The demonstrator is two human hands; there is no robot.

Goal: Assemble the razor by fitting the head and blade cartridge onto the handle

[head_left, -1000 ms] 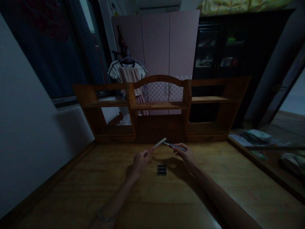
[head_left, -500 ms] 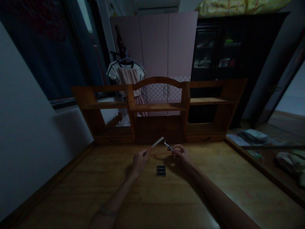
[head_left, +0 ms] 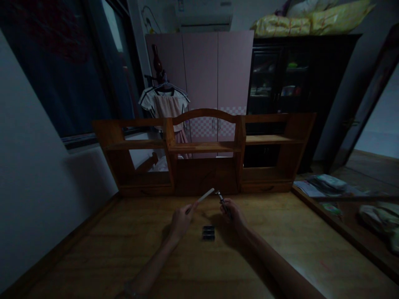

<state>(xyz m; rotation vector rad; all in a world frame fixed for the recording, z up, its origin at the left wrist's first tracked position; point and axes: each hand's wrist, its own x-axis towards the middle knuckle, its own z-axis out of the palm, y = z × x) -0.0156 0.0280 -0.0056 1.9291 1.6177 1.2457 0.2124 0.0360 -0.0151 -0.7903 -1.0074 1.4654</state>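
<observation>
My left hand (head_left: 181,220) is closed round the lower end of a thin pale stick (head_left: 206,194), which slants up to the right above the table. In my right hand (head_left: 235,216) is a slim dark-handled tool like a razor (head_left: 221,198), its small metallic head pointing up and near the stick's tip. The two objects are a little apart. Below and between both hands, a small dark case (head_left: 208,233) with several bars lies on the wooden table (head_left: 193,270).
A wooden shelf unit (head_left: 204,146) stands along the table's back edge. Behind it are a pink wardrobe (head_left: 201,70), hanging clothes (head_left: 165,101) and a dark cabinet (head_left: 327,79). Papers (head_left: 330,185) and a pale bundle (head_left: 377,220) lie beyond the table's right edge.
The view has tilted up slightly. My right hand has turned the razor-like tool to a steeper angle, its head now pointing more upward. My left hand still holds the stick.
</observation>
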